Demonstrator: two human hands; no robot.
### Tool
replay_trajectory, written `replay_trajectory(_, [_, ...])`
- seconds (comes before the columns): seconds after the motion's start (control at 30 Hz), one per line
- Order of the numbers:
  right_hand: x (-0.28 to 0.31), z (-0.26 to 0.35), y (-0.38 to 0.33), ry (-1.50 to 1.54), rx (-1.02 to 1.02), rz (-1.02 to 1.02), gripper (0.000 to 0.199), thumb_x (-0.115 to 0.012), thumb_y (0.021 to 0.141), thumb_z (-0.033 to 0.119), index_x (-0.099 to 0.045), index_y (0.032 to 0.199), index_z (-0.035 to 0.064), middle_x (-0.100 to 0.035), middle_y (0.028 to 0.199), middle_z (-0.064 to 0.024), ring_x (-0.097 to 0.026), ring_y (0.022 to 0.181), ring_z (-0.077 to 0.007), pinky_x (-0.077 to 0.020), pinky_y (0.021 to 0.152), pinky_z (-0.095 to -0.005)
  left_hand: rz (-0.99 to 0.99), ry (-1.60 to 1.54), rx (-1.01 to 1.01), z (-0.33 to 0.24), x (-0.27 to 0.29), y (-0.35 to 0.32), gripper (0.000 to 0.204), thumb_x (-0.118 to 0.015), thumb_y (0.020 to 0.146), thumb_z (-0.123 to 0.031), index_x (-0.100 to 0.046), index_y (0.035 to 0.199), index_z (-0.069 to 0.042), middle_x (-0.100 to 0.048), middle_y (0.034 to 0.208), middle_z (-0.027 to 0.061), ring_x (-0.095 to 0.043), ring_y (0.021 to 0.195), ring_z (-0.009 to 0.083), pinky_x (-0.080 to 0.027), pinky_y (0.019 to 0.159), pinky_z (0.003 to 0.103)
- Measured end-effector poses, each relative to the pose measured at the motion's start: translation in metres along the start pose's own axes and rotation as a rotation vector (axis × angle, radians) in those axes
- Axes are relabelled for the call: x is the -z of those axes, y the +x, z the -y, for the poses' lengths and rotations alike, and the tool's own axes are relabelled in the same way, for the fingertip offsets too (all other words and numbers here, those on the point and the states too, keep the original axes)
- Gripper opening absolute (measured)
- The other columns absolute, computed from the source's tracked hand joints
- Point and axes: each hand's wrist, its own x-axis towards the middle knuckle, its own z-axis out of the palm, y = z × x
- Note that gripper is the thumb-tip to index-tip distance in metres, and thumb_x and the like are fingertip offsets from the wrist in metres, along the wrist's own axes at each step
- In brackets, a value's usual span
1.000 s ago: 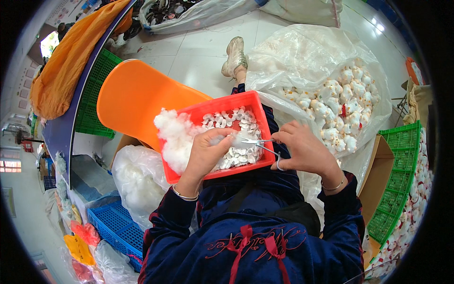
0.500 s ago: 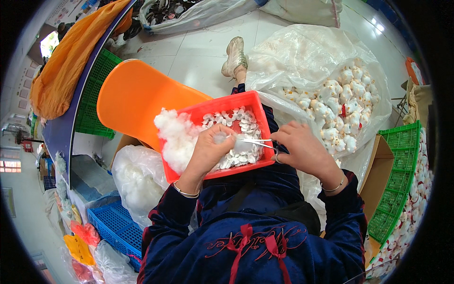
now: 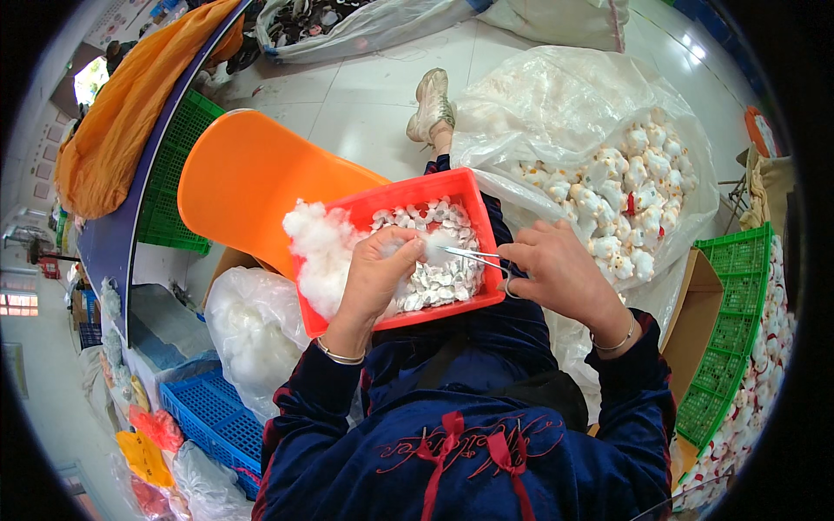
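My left hand [image 3: 380, 271] is closed in a pinch over the red tray, at a wispy tuft of white stuffing [image 3: 441, 247]. Any small piece hidden behind its fingers I cannot make out. Finger loops of slim metal scissor-handled forceps [image 3: 473, 255] sit in my right hand [image 3: 556, 267], and their tips point left into the tuft. Beneath both hands, the red tray [image 3: 404, 323] rests tilted across my lap. A heap of fluffy stuffing [image 3: 323, 252] fills its left side; many small white fabric pieces [image 3: 447, 282] lie on the right.
An orange chair [image 3: 252, 178] stands beyond the tray. To the right lies a clear plastic bag [image 3: 556, 95] with white stuffed pieces [image 3: 634, 200]. A green crate [image 3: 725, 339] is at far right. On the left are a bag of stuffing [image 3: 252, 334] and a blue basket [image 3: 213, 412].
The forceps tips have swung slightly upward, and the tuft now shows more beyond my left fingertips. Both hands have shifted only a little; the tray stays where it was.
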Motion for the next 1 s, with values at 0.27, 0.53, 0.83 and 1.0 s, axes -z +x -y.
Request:
replay_trajectory(0.27, [-0.004, -0.002, 0.002, 0.068, -0.009, 0.095, 0.039, -0.08, 0.074, 0.027, -0.071, 0.107, 0.0095, -0.065, 0.096, -0.0083, -0.059, 0.101, -0.0286, -0.0428, 0.086, -0.0432, 0.031, 0.089, 0.031, 0.003, -0.002, -0.002, 0.011, -0.07, 0.094, -0.01, -0.07, 0.1, -0.001, -0.064, 0.079, -0.0021, -0.054, 0.067, 0.0026, -0.043, 0.06, 0.018])
replay_trajectory(0.53, [0.002, 0.006, 0.006, -0.052, 0.047, -0.132, 0.046, -0.083, 0.069, 0.024, -0.069, 0.11, 0.0095, -0.065, 0.104, -0.0077, -0.056, 0.109, -0.0292, -0.0429, 0.092, -0.0435, -0.071, -0.068, 0.079, 0.004, -0.001, -0.002, 0.012, -0.069, 0.095, -0.011, -0.068, 0.101, -0.002, -0.064, 0.078, 0.0007, -0.054, 0.065, 0.0045, -0.043, 0.06, 0.019])
replay_trajectory(0.83, [0.004, 0.008, 0.01, -0.085, -0.002, 0.122, 0.031, -0.076, 0.077, 0.024, -0.072, 0.105, 0.0111, -0.066, 0.094, -0.0057, -0.06, 0.099, -0.0256, -0.0412, 0.084, -0.0426, 0.012, 0.009, 0.036, 0.0, -0.002, -0.002, 0.013, -0.07, 0.095, -0.011, -0.07, 0.103, -0.001, -0.067, 0.08, 0.0018, -0.056, 0.068, 0.0042, -0.044, 0.061, 0.019])
replay_trajectory(1.0, [-0.005, -0.003, 0.003, -0.003, 0.025, -0.074, 0.037, -0.078, 0.075, 0.024, -0.071, 0.108, 0.01, -0.066, 0.098, -0.0056, -0.059, 0.1, -0.0261, -0.041, 0.085, -0.0426, -0.027, -0.017, 0.026, 0.004, 0.001, -0.001, 0.011, -0.071, 0.095, -0.012, -0.069, 0.1, -0.002, -0.067, 0.081, 0.0024, -0.056, 0.066, 0.0047, -0.045, 0.06, 0.019])
